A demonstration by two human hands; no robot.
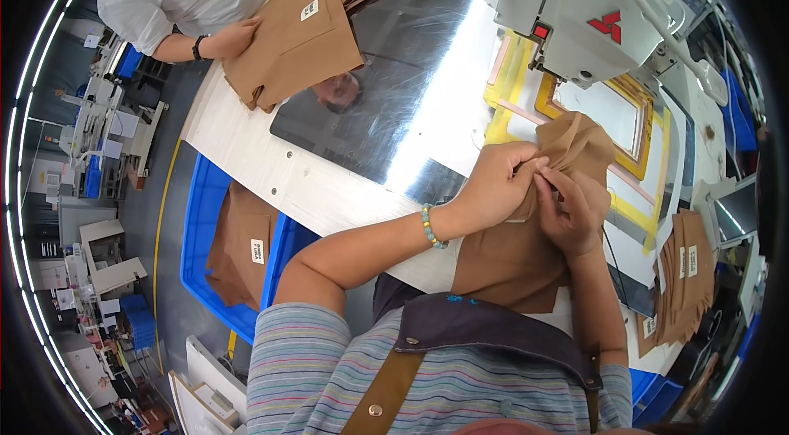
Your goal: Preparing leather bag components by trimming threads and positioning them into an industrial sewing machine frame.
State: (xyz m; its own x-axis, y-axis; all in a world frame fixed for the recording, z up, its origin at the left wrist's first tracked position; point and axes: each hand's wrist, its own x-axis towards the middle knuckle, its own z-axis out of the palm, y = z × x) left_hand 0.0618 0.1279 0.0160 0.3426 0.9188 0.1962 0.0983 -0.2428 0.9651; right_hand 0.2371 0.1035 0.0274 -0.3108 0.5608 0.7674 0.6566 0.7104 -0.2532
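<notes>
A brown fabric piece [514,258] hangs over the table's front edge against my body, its upper part gathered into folds. My left hand [493,187] pinches the gathered cloth between thumb and fingers, a beaded bracelet on that wrist. Right beside it, my right hand [571,209] is closed on the same cloth, with its thumb and forefinger tips meeting the left fingertips. What exactly lies between the fingertips is too small to make out. Just beyond my hands is a yellow frame [549,94] with a rectangular opening, under the head of a sewing machine [575,12].
At the far left, a co-worker's hand [234,38] rests on a stack of brown fabric pieces [296,32] with a white label. A dark glossy plate [394,57] covers the table's middle. Blue bin [193,246] holds brown cloth; another labelled stack [686,271] sits right.
</notes>
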